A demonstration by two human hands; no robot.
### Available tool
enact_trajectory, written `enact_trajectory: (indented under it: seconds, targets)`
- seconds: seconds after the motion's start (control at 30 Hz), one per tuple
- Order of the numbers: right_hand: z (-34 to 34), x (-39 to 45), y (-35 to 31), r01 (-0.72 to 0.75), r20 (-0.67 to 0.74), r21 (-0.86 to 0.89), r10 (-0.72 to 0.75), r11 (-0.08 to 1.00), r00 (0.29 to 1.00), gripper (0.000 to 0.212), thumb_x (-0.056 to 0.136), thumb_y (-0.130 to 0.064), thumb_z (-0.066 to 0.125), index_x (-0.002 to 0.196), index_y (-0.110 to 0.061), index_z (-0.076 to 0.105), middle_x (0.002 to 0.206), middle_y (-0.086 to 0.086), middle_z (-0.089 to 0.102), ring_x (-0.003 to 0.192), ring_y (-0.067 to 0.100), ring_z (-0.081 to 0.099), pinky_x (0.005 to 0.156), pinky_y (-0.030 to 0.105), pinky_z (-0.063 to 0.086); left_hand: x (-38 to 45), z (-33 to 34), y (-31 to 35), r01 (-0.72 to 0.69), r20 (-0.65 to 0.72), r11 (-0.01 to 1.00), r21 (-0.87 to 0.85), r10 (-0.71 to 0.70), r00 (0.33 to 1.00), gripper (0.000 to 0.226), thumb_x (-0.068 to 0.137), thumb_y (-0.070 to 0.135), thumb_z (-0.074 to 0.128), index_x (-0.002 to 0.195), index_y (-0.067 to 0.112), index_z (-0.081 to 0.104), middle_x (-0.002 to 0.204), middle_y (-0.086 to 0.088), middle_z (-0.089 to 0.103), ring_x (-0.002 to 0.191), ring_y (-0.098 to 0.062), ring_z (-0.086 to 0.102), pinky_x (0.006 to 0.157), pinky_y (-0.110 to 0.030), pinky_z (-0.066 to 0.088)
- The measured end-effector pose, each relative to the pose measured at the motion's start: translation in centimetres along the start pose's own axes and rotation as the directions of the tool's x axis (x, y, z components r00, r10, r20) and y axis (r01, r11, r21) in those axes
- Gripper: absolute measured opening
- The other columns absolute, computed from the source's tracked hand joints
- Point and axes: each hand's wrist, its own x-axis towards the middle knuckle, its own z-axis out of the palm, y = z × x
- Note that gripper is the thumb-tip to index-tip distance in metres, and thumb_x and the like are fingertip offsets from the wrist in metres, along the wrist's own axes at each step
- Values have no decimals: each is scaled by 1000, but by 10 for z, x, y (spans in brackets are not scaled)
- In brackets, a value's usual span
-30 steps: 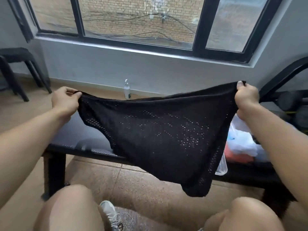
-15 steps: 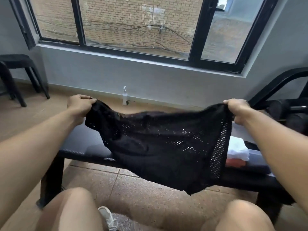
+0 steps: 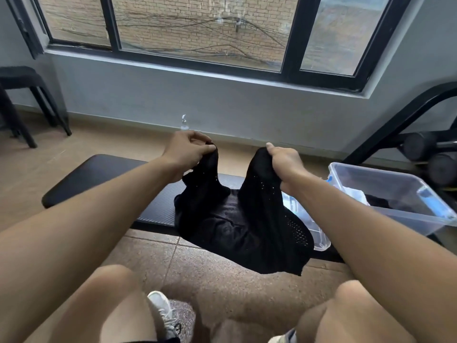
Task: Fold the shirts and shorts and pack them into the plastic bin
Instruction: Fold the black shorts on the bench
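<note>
Both hands pinch the top edge of a black mesh garment [image 3: 237, 219] — the left hand [image 3: 189, 148] and right hand [image 3: 284, 157] each closed on a corner, near each other above the black bench [image 3: 99, 177], the cloth sagging between them and draping over the bench's front edge. This looks like the halving fold; next, the two corners should meet evenly and the piece be laid flat before it goes into the clear plastic bin [image 3: 395, 194] just to the right — which already holds some clothes.

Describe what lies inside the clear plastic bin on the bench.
The bin holds something white and dark cloth. Its near end is hidden behind the right forearm and the black garment.
</note>
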Motion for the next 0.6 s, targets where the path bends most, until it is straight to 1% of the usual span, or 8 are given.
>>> enact_trajectory:
  seconds: [0.07, 0.13, 0.23, 0.3, 0.37, 0.43, 0.53, 0.6]
  targets:
    - [10, -6, 3, 32, -7, 7, -32, 999, 999, 34, 92, -46, 66, 80, -15, 72, 88, 3, 73, 84, 24, 69, 78, 38, 58, -3, 4, 7, 36, 40, 997, -61, -34, 999, 26, 86, 5, 78, 109, 0, 68, 95, -13, 66, 71, -22, 65, 56, -33, 58]
    - [21, -15, 6, 65, 19, -7, -65, 998, 998, 34, 87, -52, 68, 87, -19, 77, 92, 1, 77, 92, 25, 73, 84, 45, 60, -6, 11, 14, 57, 62, 994, -91, -51, 997, 25, 87, 4, 77, 109, -2, 67, 93, -12, 67, 69, -23, 68, 53, -32, 59]
    - [36, -34, 6, 92, 90, 3, -92, 996, 992, 32, 91, -47, 70, 96, -17, 79, 87, 4, 79, 82, 27, 76, 74, 45, 63, -9, 24, 23, 89, 93, 987, -131, -77, 993, 23, 89, 3, 75, 110, -3, 66, 91, -13, 69, 69, -22, 71, 50, -28, 56]
    - [39, -42, 4, 124, 145, 29, -127, 992, 981, 29, 92, -42, 70, 98, -15, 79, 87, 5, 79, 79, 27, 77, 72, 43, 64, -11, 30, 30, 93, 118, 987, -133, -77, 990, 18, 91, 3, 72, 107, -1, 67, 94, -17, 72, 72, -24, 74, 53, -29, 58]
    - [37, -50, -1, 130, 190, 64, -140, 989, 972, 29, 88, -39, 76, 103, -14, 78, 89, 6, 80, 79, 26, 78, 74, 42, 64, -12, 33, 37, 96, 128, 987, -129, -79, 989, 9, 95, 4, 65, 103, 1, 68, 97, -19, 73, 72, -26, 74, 57, -31, 59]
    - [33, -54, -5, 126, 203, 52, -134, 991, 970, 34, 80, -36, 84, 105, -14, 77, 89, 5, 80, 79, 23, 78, 73, 38, 63, -15, 34, 45, 116, 153, 982, -147, -93, 984, 17, 98, 3, 53, 107, 0, 68, 104, -19, 73, 74, -28, 71, 56, -32, 60]
    - [28, -54, -12, 120, 154, 24, -122, 992, 981, 20, 80, -26, 84, 95, -14, 77, 85, 3, 79, 73, 19, 75, 69, 36, 60, -23, 34, 58, 136, 261, 980, -148, -94, 961, 32, 98, -1, 40, 121, 1, 62, 116, -20, 69, 81, -34, 69, 65, -40, 64]
    - [25, -53, -18, 110, 124, 45, -115, 993, 986, 8, 84, -18, 78, 90, -14, 75, 81, 4, 77, 69, 19, 73, 63, 32, 58, -27, 34, 64, 120, 330, 982, -143, -67, 941, 34, 99, -2, 39, 126, 2, 59, 118, -17, 69, 82, -36, 69, 71, -44, 64]
